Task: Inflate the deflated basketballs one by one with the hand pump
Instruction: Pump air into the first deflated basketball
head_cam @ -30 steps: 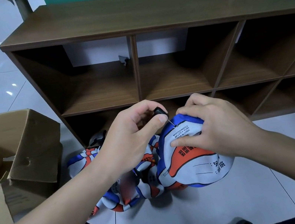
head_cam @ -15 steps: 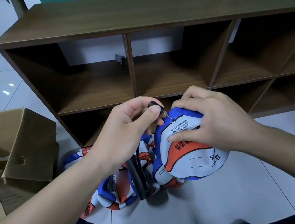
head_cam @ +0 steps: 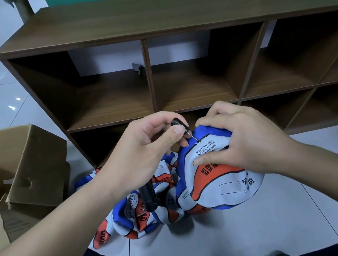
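Needle (head_cam: 191,136) insertion, basketball (head_cam: 216,178) valve
Pinch needle in left hand (head_cam: 145,154); grip ball with right hand (head_cam: 242,144); push straight.

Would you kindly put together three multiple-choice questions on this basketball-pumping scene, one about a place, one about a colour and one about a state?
1. Where is the brown cardboard box?
A. On top of the shelf
B. On the floor at the left
C. Inside a shelf compartment

2. What colours does the held ball show?
A. Blue, white and orange
B. Green and yellow
C. Plain black

3. What state is the held ball in?
A. Fully round
B. Limp and folded
C. Cut in half

Answers:
1 B: the brown cardboard box stands open on the pale tiled floor, left of the dark wooden shelf unit.
2 A: the deflated basketball has blue, white and orange panels.
3 B: it sags in the right hand while the left hand pinches the black pump nozzle, its thin metal needle at the valve.
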A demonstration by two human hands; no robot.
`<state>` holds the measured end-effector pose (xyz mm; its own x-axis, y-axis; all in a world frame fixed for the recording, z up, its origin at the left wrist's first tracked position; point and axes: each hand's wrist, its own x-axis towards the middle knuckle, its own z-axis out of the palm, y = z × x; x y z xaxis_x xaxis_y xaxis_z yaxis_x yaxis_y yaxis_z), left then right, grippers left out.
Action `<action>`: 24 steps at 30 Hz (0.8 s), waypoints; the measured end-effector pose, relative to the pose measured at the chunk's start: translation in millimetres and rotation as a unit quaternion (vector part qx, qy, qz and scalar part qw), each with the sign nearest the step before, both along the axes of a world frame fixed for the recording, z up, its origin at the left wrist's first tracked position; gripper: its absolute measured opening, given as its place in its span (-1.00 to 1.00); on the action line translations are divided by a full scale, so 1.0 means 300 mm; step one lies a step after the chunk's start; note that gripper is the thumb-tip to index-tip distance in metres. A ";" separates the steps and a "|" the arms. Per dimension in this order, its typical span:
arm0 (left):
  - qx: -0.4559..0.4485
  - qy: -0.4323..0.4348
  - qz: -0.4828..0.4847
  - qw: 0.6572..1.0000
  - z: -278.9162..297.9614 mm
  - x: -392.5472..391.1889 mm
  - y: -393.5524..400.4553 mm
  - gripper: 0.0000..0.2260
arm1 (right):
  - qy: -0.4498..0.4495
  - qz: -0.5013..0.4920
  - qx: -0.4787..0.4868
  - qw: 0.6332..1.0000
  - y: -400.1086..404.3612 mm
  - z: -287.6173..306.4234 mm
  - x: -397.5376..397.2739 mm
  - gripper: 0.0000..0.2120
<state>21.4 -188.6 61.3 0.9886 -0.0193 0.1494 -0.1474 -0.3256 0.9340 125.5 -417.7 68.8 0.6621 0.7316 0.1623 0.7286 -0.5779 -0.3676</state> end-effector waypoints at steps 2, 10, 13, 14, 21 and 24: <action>0.005 0.000 -0.001 1.000 0.006 -0.003 0.001 -0.85 | 0.015 0.002 0.007 1.000 -0.002 0.007 -0.001 -0.27; 0.067 -0.040 -0.008 0.997 0.010 -0.054 -0.028 -0.90 | 0.000 0.010 -0.017 1.000 -0.002 0.026 -0.041 -0.30; 0.075 -0.037 -0.016 0.996 0.019 -0.068 -0.032 -0.90 | 0.018 0.008 0.003 1.000 -0.011 0.020 -0.061 -0.31; 0.080 -0.034 -0.020 0.996 0.020 -0.072 -0.037 -0.90 | 0.024 0.007 0.008 1.000 -0.018 0.014 -0.066 -0.31; 0.012 -0.031 -0.025 0.999 0.034 -0.101 -0.059 -0.88 | 0.066 0.002 0.071 0.995 -0.083 -0.008 -0.101 -0.26; -0.014 -0.022 -0.023 0.999 0.033 -0.116 -0.068 -0.88 | 0.075 0.033 0.071 0.994 -0.101 -0.003 -0.107 -0.22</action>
